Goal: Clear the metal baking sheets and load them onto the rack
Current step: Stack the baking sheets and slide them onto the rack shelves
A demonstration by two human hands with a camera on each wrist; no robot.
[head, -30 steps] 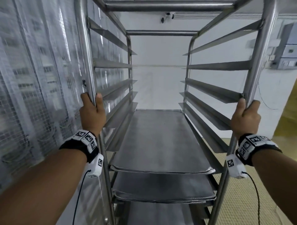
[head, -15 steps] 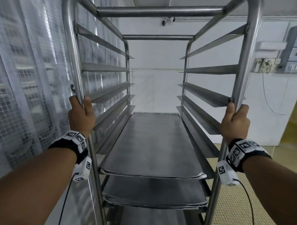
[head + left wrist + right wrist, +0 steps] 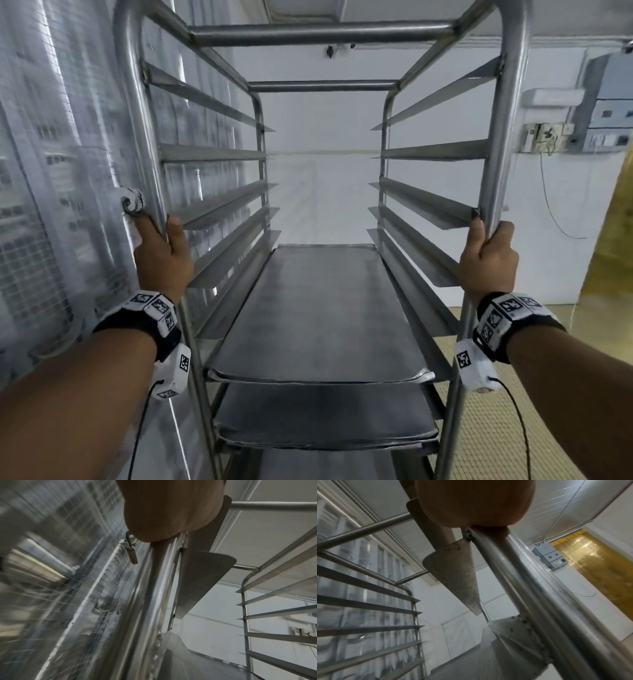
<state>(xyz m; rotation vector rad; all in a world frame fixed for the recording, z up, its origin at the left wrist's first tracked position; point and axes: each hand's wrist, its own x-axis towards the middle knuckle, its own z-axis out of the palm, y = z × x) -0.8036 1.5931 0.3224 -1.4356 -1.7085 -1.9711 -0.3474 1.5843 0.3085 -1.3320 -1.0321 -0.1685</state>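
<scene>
A tall steel rack [image 3: 322, 32] stands straight ahead, with angled side rails running front to back. Metal baking sheets lie on its lower rails: the top baking sheet [image 3: 318, 308] in the middle, a second baking sheet [image 3: 325, 425] just below, a third barely showing under that. My left hand [image 3: 161, 257] grips the rack's front left post [image 3: 137, 137]. My right hand [image 3: 488, 260] grips the front right post [image 3: 503, 137]. In the left wrist view the palm [image 3: 171, 507] wraps the post [image 3: 137, 615]; in the right wrist view the palm [image 3: 474, 501] wraps the post [image 3: 530, 601].
A clear plastic curtain over wire mesh [image 3: 51, 205] hangs close on the left, with a padlock [image 3: 133, 555] by my left hand. A white wall [image 3: 322, 192] lies beyond the rack. An electrical box [image 3: 609, 109] and a yellow strip curtain [image 3: 613, 240] are at the right.
The rack and both hands holding it have shifted left and slightly down in view, and the wall switches and yellow curtain at the right have come further into sight.
</scene>
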